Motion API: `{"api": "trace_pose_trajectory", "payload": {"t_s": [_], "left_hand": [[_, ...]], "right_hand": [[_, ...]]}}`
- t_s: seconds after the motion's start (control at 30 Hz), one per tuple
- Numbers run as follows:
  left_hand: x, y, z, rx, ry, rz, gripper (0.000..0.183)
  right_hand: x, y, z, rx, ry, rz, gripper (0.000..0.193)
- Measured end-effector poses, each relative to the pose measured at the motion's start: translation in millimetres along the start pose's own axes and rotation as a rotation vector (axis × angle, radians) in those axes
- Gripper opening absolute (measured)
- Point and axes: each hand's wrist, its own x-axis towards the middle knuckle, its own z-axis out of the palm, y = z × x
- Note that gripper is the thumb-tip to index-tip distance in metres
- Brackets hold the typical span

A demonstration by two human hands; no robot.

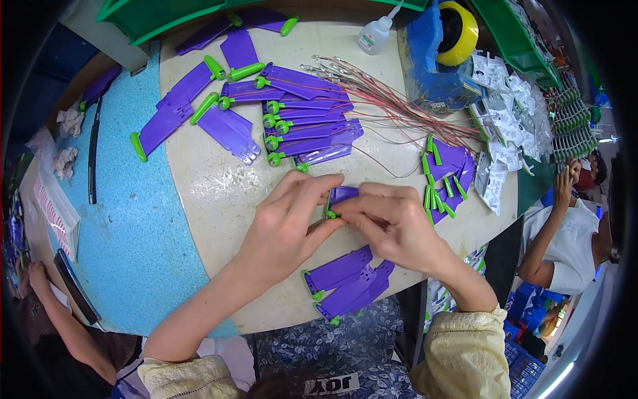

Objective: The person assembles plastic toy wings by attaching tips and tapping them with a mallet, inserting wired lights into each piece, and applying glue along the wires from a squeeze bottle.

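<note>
Near the middle of the table, my left hand pinches the green end of a purple plastic wing piece. My right hand grips the same piece from the other side, its fingertips at the green part. Much of the piece is hidden behind my fingers. Just below my hands lie two purple wing pieces with green ends. Beyond my hands is a row of purple wing pieces with green ends, some with thin wires. To the right, small green cone-shaped tips lie on more purple pieces.
Red and white wires spread across the far table. A glue bottle and a blue dispenser with yellow tape stand behind. White plastic parts pile up at right. Green bins line the back. Co-workers sit at both sides.
</note>
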Motion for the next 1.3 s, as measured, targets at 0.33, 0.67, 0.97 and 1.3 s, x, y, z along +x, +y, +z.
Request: {"api": "trace_pose_trajectory", "payload": {"t_s": [0.33,0.67,0.97,1.3], "left_hand": [[2,5,2,0.188,0.027,-0.017,0.047],[32,-4,-8,0.315,-0.197,0.421,0.029],[31,-4,-11,0.322,-0.188,0.386,0.033],[34,0,-12,0.299,-0.198,0.347,0.035]], "right_hand": [[5,12,1,0.326,0.202,0.392,0.016],[-2,18,-3,-0.345,0.410,0.035,0.013],[37,30,-145,0.169,0.636,0.474,0.028],[28,35,-121,0.105,0.606,0.486,0.021]]}}
